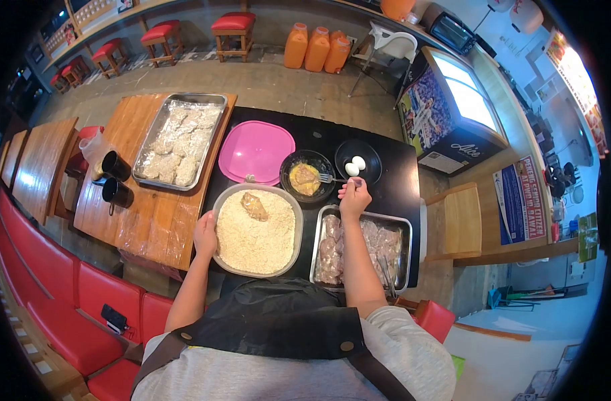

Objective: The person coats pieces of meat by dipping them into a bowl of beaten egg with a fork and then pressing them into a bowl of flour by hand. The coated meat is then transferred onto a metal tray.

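Left hand [205, 234]: touching crumb tub [299, 234], nine o'clock; grip unclear.
Right hand [354, 198]: clamped on fork [327, 178].
Black bowl [308, 198]: tub's one o'clock.

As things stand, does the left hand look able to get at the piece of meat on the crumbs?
Probably yes: the left hand is at the side of the open tub, the piece of meat lies uncovered on the crumbs, and the way in looks free.
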Action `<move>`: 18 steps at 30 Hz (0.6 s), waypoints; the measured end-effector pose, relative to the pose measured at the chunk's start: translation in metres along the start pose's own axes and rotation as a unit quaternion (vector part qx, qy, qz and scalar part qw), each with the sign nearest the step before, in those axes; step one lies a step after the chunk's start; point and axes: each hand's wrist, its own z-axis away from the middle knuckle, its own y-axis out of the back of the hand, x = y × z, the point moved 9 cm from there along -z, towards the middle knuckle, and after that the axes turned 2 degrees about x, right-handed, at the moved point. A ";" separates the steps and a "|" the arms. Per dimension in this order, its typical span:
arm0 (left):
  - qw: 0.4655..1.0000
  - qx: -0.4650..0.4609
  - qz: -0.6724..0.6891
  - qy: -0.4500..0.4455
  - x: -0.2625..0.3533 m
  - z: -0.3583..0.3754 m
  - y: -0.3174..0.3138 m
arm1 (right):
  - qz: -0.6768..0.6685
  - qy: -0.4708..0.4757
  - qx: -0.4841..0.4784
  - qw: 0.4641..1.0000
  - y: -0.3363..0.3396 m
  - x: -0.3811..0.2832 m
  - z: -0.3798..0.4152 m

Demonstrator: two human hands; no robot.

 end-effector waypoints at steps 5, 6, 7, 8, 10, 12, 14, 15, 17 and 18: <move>1.000 -0.003 0.003 0.004 -0.007 -0.002 0.000 | 0.049 -0.012 0.045 0.998 0.011 -0.005 -0.002; 1.000 -0.006 0.006 -0.002 -0.008 -0.003 -0.001 | 0.049 -0.012 0.045 0.998 0.011 -0.006 -0.002; 1.000 -0.009 0.010 -0.007 -0.008 -0.003 -0.002 | 0.044 -0.034 0.056 0.997 0.013 -0.002 0.000; 1.000 -0.011 0.011 -0.008 -0.009 -0.003 -0.002 | 0.039 -0.056 0.067 0.995 0.015 0.001 0.001; 1.000 -0.001 -0.003 -0.001 -0.009 -0.003 -0.001 | 0.017 -0.076 0.082 0.994 0.017 0.012 0.003; 1.000 -0.004 -0.006 -0.003 -0.006 -0.002 0.000 | -0.006 -0.096 0.095 0.991 0.018 0.021 0.006; 1.000 -0.006 -0.010 -0.004 -0.002 -0.002 0.000 | -0.007 -0.105 0.123 0.987 0.022 0.025 0.009; 1.000 -0.006 -0.010 0.000 -0.003 -0.001 0.000 | -0.007 -0.105 0.122 0.987 0.021 0.025 0.010; 1.000 -0.007 -0.011 0.004 -0.003 -0.001 -0.001 | -0.019 -0.097 0.134 0.986 0.022 0.024 0.012; 1.000 -0.007 -0.013 0.009 -0.002 0.000 0.000 | -0.019 -0.097 0.135 0.986 0.022 0.027 0.012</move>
